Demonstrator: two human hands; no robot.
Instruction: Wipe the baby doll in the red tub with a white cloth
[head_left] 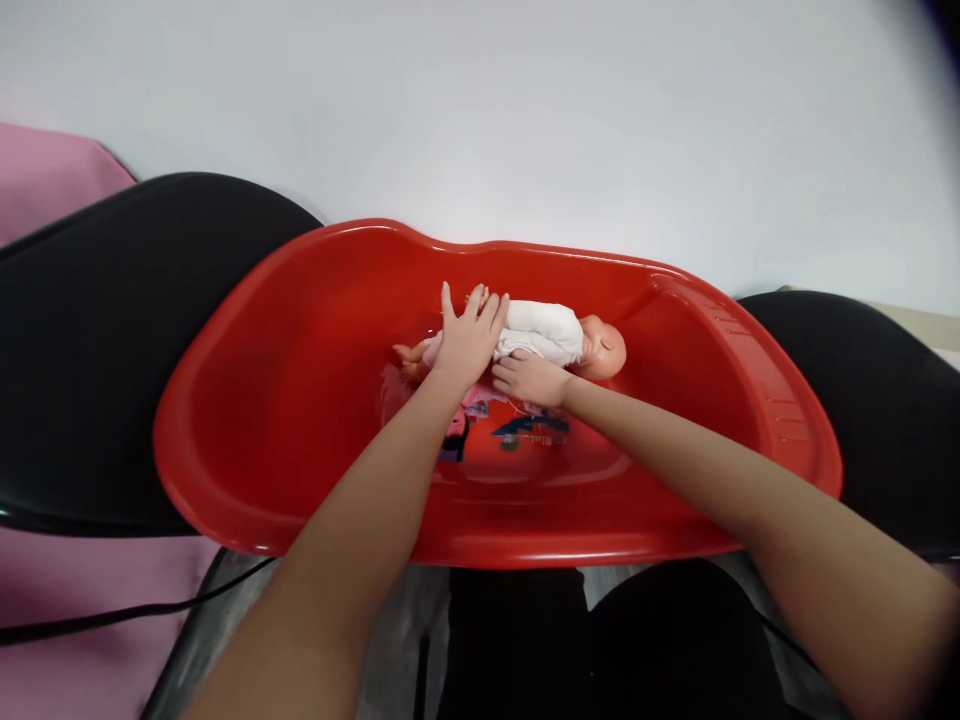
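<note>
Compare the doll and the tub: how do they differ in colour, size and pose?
The doll is dressed mainly in white on its upper body, while the tub is glossy red. The doll is far smaller; the tub surrounds it. The doll lies down, whereas the tub stands open side up. Both stretch lengthwise across the view.

Two hands (471,345) (534,380), two forearms (360,530) (675,442), one doll (545,320), one bathtub (247,380)

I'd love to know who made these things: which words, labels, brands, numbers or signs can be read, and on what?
None can be read.
Printed picture on the floor of the red bathtub: small pale marks may be letters, but too small and blurred to tell.
Baby doll: no lettering shows.
</note>
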